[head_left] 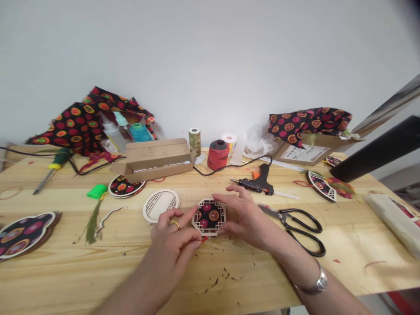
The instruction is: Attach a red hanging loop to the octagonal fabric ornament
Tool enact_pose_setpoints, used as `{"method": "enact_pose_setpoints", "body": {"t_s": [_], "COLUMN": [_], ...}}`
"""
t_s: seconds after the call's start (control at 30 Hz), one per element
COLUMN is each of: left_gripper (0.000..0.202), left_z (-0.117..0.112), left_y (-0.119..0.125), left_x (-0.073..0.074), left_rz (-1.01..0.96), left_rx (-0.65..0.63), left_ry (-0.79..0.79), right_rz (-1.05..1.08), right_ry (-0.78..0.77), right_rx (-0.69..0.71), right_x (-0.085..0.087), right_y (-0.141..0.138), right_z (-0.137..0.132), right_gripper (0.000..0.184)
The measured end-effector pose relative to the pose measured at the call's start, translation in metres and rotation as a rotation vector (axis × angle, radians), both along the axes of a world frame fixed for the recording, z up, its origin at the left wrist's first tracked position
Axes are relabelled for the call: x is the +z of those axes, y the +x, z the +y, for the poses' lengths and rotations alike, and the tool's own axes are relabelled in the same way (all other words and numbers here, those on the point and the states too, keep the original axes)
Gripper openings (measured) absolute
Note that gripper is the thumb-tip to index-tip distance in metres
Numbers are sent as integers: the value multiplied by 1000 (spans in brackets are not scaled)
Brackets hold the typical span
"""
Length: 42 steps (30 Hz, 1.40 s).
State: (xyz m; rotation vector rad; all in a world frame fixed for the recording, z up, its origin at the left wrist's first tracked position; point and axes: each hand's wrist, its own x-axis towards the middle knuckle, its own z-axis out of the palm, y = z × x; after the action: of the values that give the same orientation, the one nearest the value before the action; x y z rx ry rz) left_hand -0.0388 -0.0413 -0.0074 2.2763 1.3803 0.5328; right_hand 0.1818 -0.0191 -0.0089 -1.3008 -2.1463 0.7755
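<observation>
Between my two hands is an octagonal wooden lattice frame [209, 216] backed with black fabric printed in red and orange rounds. My left hand [175, 236], with a gold ring, grips its left side and lower edge between thumb and fingers. A bit of red cord [204, 239] shows by that thumb. On the other side my right hand [241, 216] closes on the frame's right edge, fingers at the top corner and thumb near the bottom. Just left of the frame lies a round pale wooden lattice piece [160, 205]. Black-handled scissors [295, 221] lie right of my right hand.
A black glue gun [259, 180] and its cable lie behind my hands. Farther back stand an open cardboard box [159, 162], a red thread cone [218, 155] and patterned fabric [78, 122]. A screwdriver [52, 170] is at left; a black post [374, 148] rises at right.
</observation>
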Motion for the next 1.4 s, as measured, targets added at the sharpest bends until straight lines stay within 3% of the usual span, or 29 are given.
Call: {"method": "enact_pose_setpoints", "body": {"t_s": [0.37, 0.9, 1.4], "left_gripper": [24, 24, 25], "left_z": [-1, 3, 4], "left_y": [4, -2, 0], "left_x": [-5, -2, -7], "left_rz": [-4, 9, -4], "left_rx": [42, 26, 4], "left_ry": [42, -77, -21], "right_rz": [-19, -20, 16], "right_ry": [-14, 5, 49], "right_rx": [2, -19, 28], "right_x": [2, 0, -1], "right_y": [-1, -1, -4], "right_z": [0, 1, -3], "right_gripper": [62, 65, 77]}}
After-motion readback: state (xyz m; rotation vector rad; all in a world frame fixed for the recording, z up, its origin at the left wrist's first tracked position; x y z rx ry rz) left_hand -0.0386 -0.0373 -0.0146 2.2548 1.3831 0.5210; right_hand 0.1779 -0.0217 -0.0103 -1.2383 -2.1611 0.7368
